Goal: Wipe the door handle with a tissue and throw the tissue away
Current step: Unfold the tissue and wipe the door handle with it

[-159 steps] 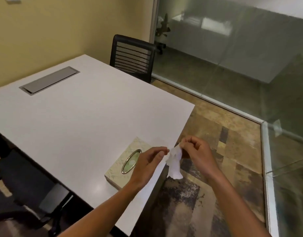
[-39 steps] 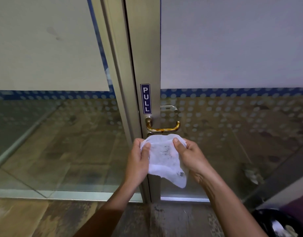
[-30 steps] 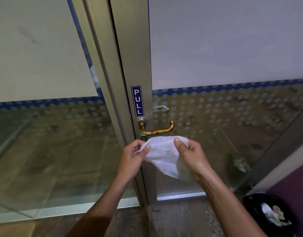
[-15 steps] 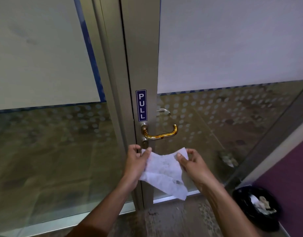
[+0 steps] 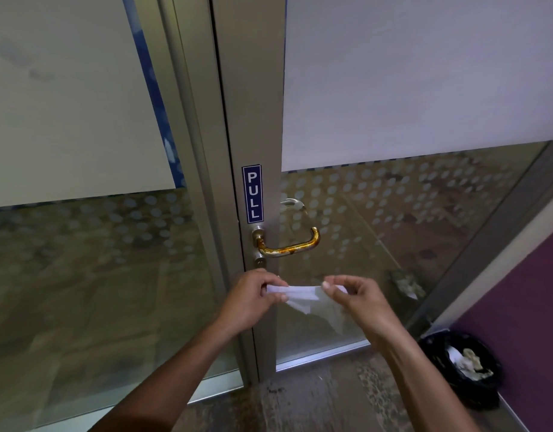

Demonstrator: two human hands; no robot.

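- The tissue [image 5: 295,293] is stretched into a narrow, nearly flat band between both hands, below the door handle [image 5: 287,244] and apart from it; half a second ago it hung as a broad open sheet facing the camera.
- The left hand [image 5: 250,302] has its fingers clamped on the band's left end, at about 6 o'clock from the handle's base plate.
- The right hand [image 5: 357,302] pinches the right end with thumb and forefinger together on the tissue; the other fingers curl loosely.
- A loose corner of the tissue droops below the band between the two hands.
- The gold-coloured handle sits on the metal door frame [image 5: 247,104], directly beneath the blue "PULL" sign [image 5: 252,193]; nothing is touching it.
- Both hands sit a little lower under the handle than in the frame before, and the tissue now covers far less of the door.
- A black-lined bin [image 5: 463,374] with crumpled paper inside stands on the floor at 4 o'clock from the hands, well apart, against a purple wall [image 5: 524,307]; it shows more fully than a second ago.
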